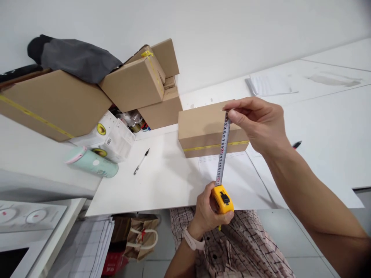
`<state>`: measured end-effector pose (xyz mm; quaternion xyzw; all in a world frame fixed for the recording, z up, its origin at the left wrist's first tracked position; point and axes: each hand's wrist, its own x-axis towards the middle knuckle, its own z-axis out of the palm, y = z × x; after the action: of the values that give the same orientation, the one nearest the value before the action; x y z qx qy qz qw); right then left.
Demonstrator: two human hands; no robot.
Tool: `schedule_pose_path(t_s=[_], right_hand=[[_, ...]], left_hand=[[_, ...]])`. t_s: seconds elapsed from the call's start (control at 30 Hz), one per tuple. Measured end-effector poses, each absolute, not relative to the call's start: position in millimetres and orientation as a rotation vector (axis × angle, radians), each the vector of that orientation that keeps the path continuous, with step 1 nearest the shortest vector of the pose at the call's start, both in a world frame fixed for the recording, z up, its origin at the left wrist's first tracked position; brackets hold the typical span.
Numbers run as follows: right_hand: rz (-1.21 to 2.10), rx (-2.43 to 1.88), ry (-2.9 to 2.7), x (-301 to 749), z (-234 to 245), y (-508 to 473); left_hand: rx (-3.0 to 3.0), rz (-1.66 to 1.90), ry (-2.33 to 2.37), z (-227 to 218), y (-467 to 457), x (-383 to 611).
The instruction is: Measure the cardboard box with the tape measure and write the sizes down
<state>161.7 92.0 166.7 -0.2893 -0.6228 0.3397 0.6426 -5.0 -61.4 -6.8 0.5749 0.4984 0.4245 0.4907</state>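
Observation:
My left hand (207, 210) is wrapped round the yellow case of a tape measure (223, 199), low and in front of the table's near edge. A strip of its blade is drawn out toward the upper right. My right hand (256, 121) pinches the blade's end between thumb and fingers. Behind the blade a closed cardboard box (199, 129) with a yellow tape line lies on the white table. The right fingers overlap the box's far right corner in view; whether they touch it I cannot tell. A printed sheet (232, 173) lies partly under the box.
On the left stand stacked cardboard boxes (133, 85), a dark grey cloth item (77, 56), a white avocado-printed box (116, 135) and a mint green bottle (94, 162). A pen (142, 161) lies on the table (162, 185). Papers (269, 84) lie at the back right.

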Motion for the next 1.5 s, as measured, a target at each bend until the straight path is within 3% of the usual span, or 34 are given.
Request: schedule_pose_path(t_s=[0.2, 0.4, 0.6, 0.8, 0.93, 1.1, 1.27, 1.5], right_hand=[[0.828, -0.657, -1.401, 175, 158, 81], [1.028, -0.849, -1.51, 178, 95, 42], [0.678, -1.161, -1.552, 191, 42, 22], [-0.012, -1.591, -1.584, 230, 0, 23], [-0.029, -1.823, -1.683, 250, -27, 32], [0.019, -1.89, -1.722, 254, -40, 39], [-0.01, -1.712, -1.617, 257, -42, 35], [0.023, -1.897, -1.443, 285, -35, 47]], left_hand=[[1.388, 1.03, 1.151, -10, -62, -7], [1.267, 1.123, 1.067, -12, -61, -4], [1.21, 1.157, 1.022, -12, -60, -4], [1.239, 1.168, 1.083, -8, -63, -2], [1.5, 1.3, 1.194, 16, -43, -20], [2.146, 1.658, 1.351, 88, 30, -54], [2.528, 1.331, 1.466, 133, 115, -62], [2.502, 1.099, 1.528, 119, 167, -56]])
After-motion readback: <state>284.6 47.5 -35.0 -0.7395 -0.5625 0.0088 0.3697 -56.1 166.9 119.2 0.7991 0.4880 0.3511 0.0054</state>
